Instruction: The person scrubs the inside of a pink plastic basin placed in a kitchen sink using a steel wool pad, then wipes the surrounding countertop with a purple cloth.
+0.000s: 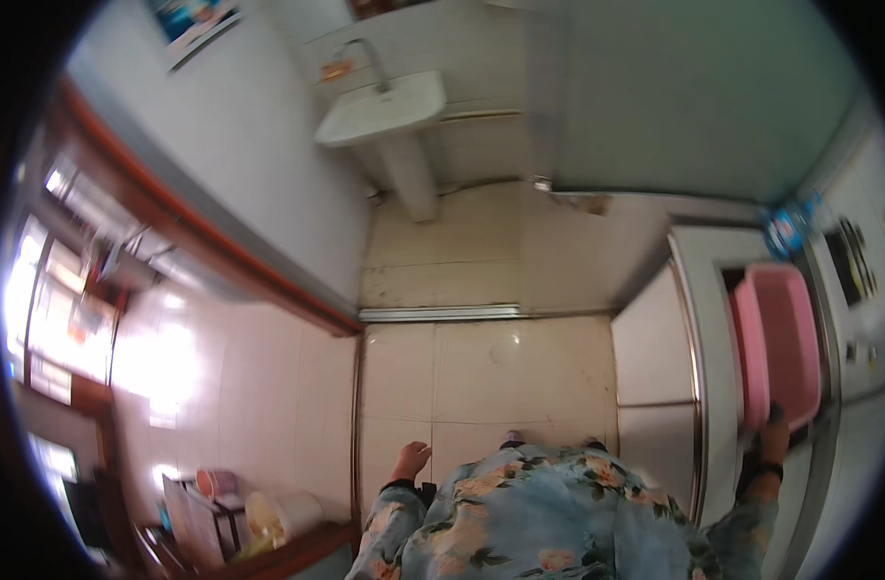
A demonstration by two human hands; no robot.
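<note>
My right hand (pixel 775 433) reaches the near end of a pink plastic basin (pixel 783 319), which stands tilted in the opening of the counter on the right. Its fingers lie at the basin's rim, and whether they grip it is hard to tell. A dark band is on that wrist. My left hand (pixel 413 458) hangs over the tiled floor beside my flowered garment, fingers loosely curled, with no object seen in it. Beyond the basin a clear plastic bottle with a blue label (pixel 787 230) is on the counter (pixel 710 290).
Ahead, a white pedestal washbasin (pixel 392 109) with a curved tap stands past a metal floor track (pixel 442 314). A frosted glass panel (pixel 689 101) is at the upper right. On the left, beyond a wooden door frame (pixel 196 210), are a white bucket (pixel 287 513) and a pink pail (pixel 216 482).
</note>
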